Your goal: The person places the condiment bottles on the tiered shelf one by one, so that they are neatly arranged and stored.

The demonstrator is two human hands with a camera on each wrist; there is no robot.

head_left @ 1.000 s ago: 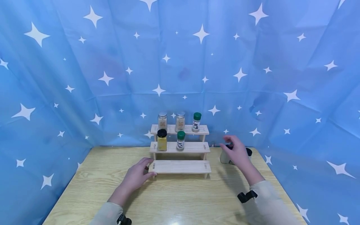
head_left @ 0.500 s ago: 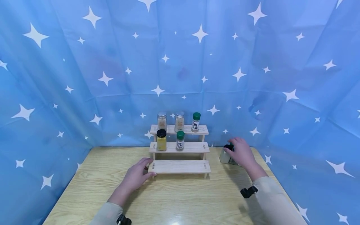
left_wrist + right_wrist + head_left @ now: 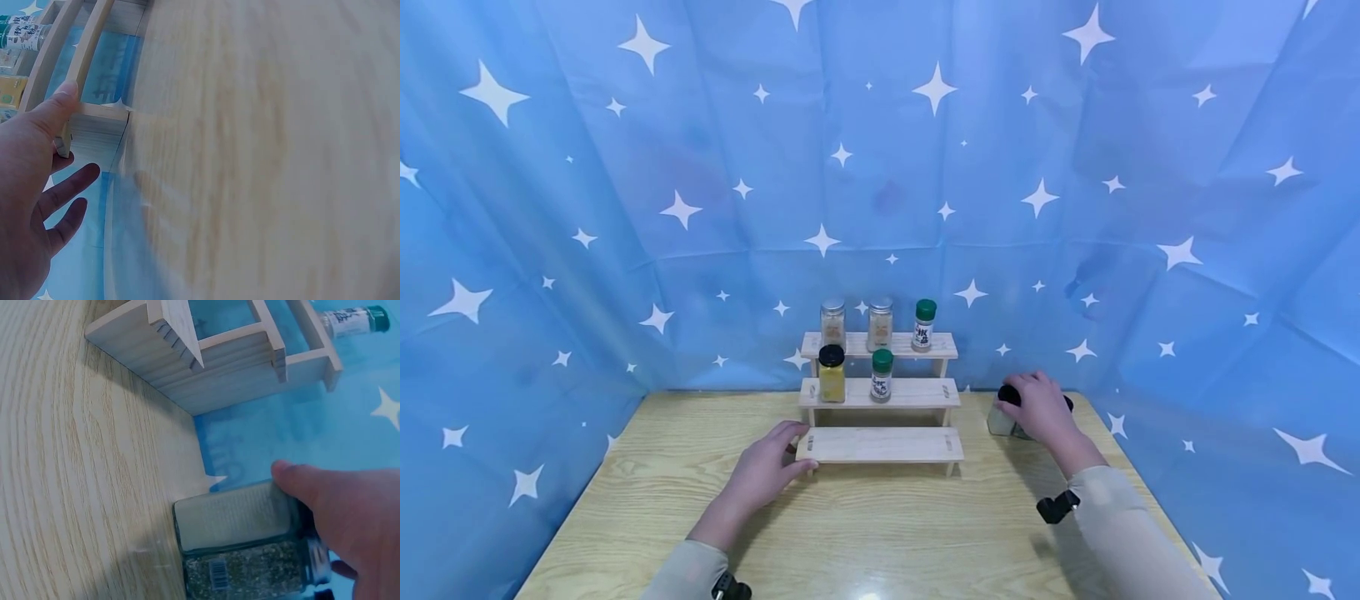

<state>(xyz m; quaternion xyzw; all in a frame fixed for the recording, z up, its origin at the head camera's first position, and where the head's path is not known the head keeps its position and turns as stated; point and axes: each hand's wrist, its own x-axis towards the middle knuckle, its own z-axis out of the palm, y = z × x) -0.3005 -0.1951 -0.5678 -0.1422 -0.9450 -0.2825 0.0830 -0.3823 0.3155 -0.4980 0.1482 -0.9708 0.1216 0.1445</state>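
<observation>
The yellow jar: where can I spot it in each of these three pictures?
Head: the yellow jar stands left of centre, at the left end of the middle shelf.
Left wrist: the yellow jar is at the left edge, in the upper half.
Right wrist: not in it.
Shared landmark: the wooden rack.

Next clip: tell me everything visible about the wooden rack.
The rack looks like pale, unpainted wood: three narrow steps rising toward the starry backdrop, with supports beneath and darker marks near the step ends. It stands upright on the table. Its top step bears three small jars, the middle step two. The left hand holds the lowest step's left end.
</observation>
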